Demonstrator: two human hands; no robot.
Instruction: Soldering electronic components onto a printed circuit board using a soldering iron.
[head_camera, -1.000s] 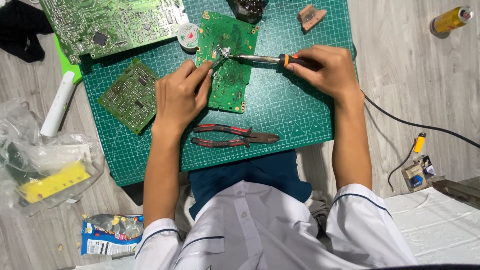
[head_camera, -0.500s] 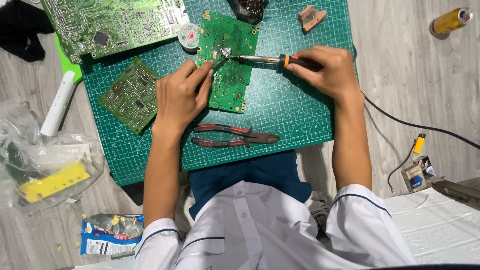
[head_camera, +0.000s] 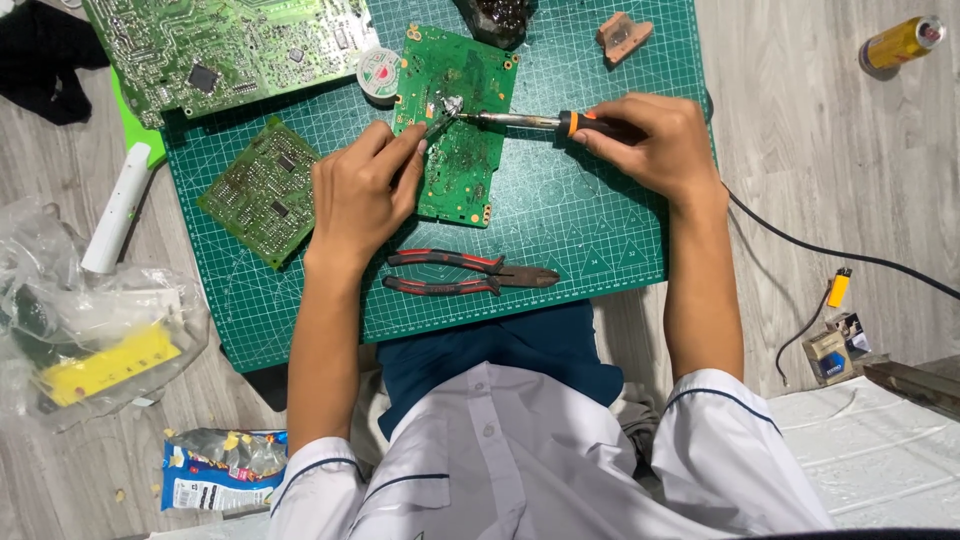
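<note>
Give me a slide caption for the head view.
Right hand touches soldering iron to circuit board; left hand holds tweezers.

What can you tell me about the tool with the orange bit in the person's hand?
The soldering iron is a thin tool with a dark handle, an orange collar and a long silvery metal shaft. It lies nearly level, pointing left. The right hand grips its handle. Its tip meets a shiny spot on the green circuit board, close to the fine tool pinched in the left hand. A black cord trails off to the right.
</note>
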